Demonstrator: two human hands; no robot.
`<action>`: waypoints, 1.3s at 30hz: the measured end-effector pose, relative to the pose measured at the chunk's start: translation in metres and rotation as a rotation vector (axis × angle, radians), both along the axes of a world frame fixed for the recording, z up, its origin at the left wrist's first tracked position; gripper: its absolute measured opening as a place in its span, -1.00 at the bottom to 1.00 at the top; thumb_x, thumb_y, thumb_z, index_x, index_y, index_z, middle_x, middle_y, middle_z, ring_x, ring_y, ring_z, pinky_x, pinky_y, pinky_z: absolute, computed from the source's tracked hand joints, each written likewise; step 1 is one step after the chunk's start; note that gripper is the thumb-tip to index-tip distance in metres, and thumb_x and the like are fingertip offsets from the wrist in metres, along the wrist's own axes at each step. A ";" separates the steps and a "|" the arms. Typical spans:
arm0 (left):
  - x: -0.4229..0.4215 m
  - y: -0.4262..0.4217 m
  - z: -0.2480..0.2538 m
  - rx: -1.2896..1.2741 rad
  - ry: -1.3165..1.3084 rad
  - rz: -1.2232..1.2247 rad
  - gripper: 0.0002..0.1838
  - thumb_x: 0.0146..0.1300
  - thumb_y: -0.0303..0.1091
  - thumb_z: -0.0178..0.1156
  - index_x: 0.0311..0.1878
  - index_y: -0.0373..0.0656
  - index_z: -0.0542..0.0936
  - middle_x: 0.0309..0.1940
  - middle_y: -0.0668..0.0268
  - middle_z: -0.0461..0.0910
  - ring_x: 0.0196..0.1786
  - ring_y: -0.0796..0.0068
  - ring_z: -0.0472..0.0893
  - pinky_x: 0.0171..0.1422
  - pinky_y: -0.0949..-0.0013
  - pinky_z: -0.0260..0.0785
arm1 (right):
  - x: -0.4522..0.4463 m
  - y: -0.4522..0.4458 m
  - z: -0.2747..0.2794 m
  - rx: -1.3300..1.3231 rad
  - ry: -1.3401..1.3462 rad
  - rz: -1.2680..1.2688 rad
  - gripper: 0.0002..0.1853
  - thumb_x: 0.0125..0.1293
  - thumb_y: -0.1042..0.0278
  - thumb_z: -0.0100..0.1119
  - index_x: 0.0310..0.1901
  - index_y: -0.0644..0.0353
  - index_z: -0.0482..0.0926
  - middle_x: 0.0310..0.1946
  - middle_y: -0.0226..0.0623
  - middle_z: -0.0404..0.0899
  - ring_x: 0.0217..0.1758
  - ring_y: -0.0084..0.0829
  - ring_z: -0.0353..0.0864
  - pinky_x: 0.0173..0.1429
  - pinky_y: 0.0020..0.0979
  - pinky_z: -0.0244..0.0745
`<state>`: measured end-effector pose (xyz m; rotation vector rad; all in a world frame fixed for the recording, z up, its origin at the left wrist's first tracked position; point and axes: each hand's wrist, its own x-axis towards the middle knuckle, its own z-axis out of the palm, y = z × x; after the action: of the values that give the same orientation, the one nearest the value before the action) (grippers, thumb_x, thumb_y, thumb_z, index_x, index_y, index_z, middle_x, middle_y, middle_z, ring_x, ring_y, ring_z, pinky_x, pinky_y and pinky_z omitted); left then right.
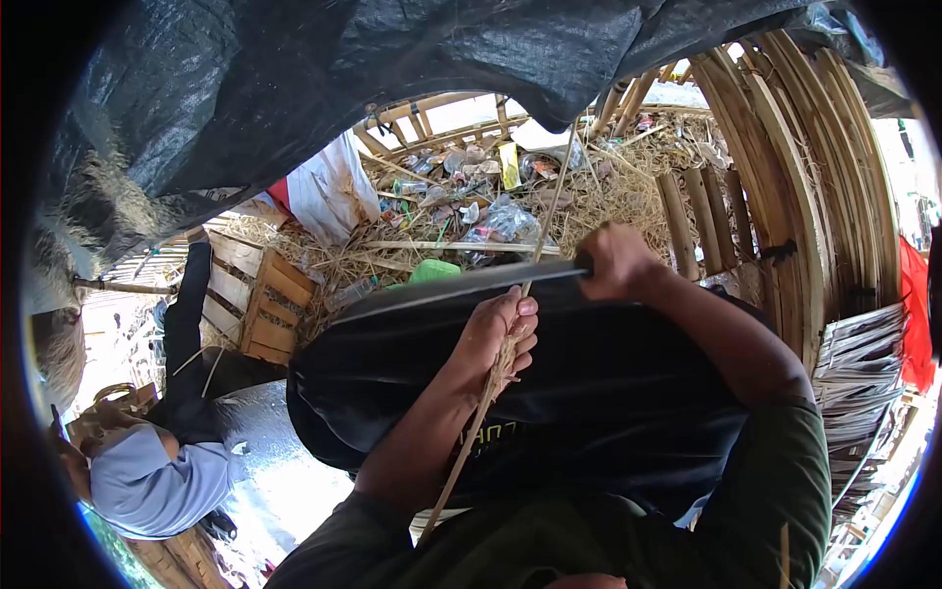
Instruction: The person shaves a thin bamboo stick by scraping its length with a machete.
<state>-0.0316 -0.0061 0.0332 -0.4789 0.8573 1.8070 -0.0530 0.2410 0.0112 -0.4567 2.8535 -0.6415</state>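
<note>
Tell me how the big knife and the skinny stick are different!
The knife has a wide grey blade, while the stick is thin and straw-coloured. The knife stretches sideways across the picture; the stick slants from bottom to top. The right hand grips the knife, and the left hand grips the stick. Both are long.

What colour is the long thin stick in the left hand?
The stick is pale tan, like straw; the head view shows it best.
</note>
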 end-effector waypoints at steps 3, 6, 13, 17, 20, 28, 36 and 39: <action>-0.002 -0.001 0.002 -0.006 0.014 -0.011 -0.63 0.61 0.04 -0.14 -0.34 0.09 0.31 -0.67 0.62 0.05 -0.72 0.72 0.01 -0.70 0.55 -0.11 | -0.013 0.024 -0.012 0.081 -0.046 -0.092 -0.90 -0.01 0.39 0.23 -0.55 0.22 0.59 -0.63 -0.08 0.58 -0.55 -0.05 0.64 -0.40 -0.12 0.56; -0.001 0.001 0.002 0.034 -0.024 -0.001 -0.63 0.60 0.04 -0.13 -0.35 0.10 0.31 -0.67 0.62 0.04 -0.71 0.72 0.02 -0.68 0.55 -0.10 | -0.002 0.020 -0.014 0.027 0.073 -0.036 -0.89 -0.02 0.37 0.25 -0.53 0.23 0.60 -0.62 -0.07 0.58 -0.53 -0.04 0.64 -0.36 -0.08 0.58; 0.002 -0.004 0.006 0.007 -0.004 -0.016 -0.63 0.59 0.06 -0.11 -0.35 0.11 0.31 -0.68 0.63 0.02 -0.70 0.72 0.01 -0.65 0.54 -0.10 | -0.027 0.036 -0.013 0.203 -0.277 -0.263 -0.88 -0.03 0.38 0.26 -0.47 0.23 0.67 -0.52 -0.05 0.67 -0.39 -0.12 0.72 -0.27 -0.12 0.63; -0.004 0.001 0.008 -0.003 -0.001 -0.025 -0.63 0.60 0.05 -0.12 -0.35 0.11 0.31 -0.67 0.63 0.02 -0.70 0.72 0.00 -0.65 0.54 -0.10 | -0.007 0.021 -0.009 0.031 -0.099 -0.031 -0.85 -0.02 0.32 0.26 -0.44 0.17 0.71 -0.50 -0.11 0.70 -0.42 -0.14 0.72 -0.30 -0.17 0.62; -0.001 -0.001 0.009 -0.019 -0.001 -0.032 -0.64 0.60 0.04 -0.13 -0.35 0.11 0.31 -0.67 0.63 0.02 -0.69 0.72 0.00 -0.64 0.54 -0.10 | -0.012 0.007 -0.003 0.155 -0.184 0.007 -0.86 -0.01 0.31 0.26 -0.44 0.15 0.71 -0.47 -0.13 0.71 -0.39 -0.14 0.72 -0.26 -0.16 0.63; -0.001 -0.002 0.005 0.025 -0.011 -0.042 -0.63 0.61 0.04 -0.15 -0.33 0.08 0.32 -0.64 0.63 0.07 -0.67 0.74 0.02 -0.64 0.57 -0.11 | -0.019 0.031 -0.011 0.093 -0.073 -0.011 -0.85 0.07 0.32 0.24 -0.42 0.20 0.68 -0.49 -0.06 0.68 -0.37 -0.06 0.70 -0.09 -0.12 0.64; 0.002 -0.004 0.014 0.020 0.010 -0.084 -0.62 0.59 0.06 -0.14 -0.35 0.10 0.30 -0.68 0.64 0.01 -0.70 0.73 -0.01 -0.66 0.54 -0.11 | -0.034 0.070 -0.029 0.218 -0.008 -0.202 -0.88 0.04 0.41 0.18 -0.42 0.23 0.68 -0.54 -0.05 0.64 -0.41 -0.09 0.69 -0.30 -0.12 0.61; 0.001 -0.002 0.010 0.014 0.029 -0.082 -0.62 0.60 0.07 -0.15 -0.35 0.10 0.29 -0.68 0.63 0.01 -0.70 0.72 -0.02 -0.66 0.54 -0.10 | -0.024 0.040 -0.014 0.082 -0.037 0.034 -0.87 0.08 0.38 0.20 -0.41 0.24 0.68 -0.56 -0.06 0.63 -0.40 -0.11 0.70 -0.27 -0.12 0.62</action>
<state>-0.0310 -0.0083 0.0435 -0.4032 0.8716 1.7473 -0.0766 0.2806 -0.0027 -0.4734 2.8181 -0.5191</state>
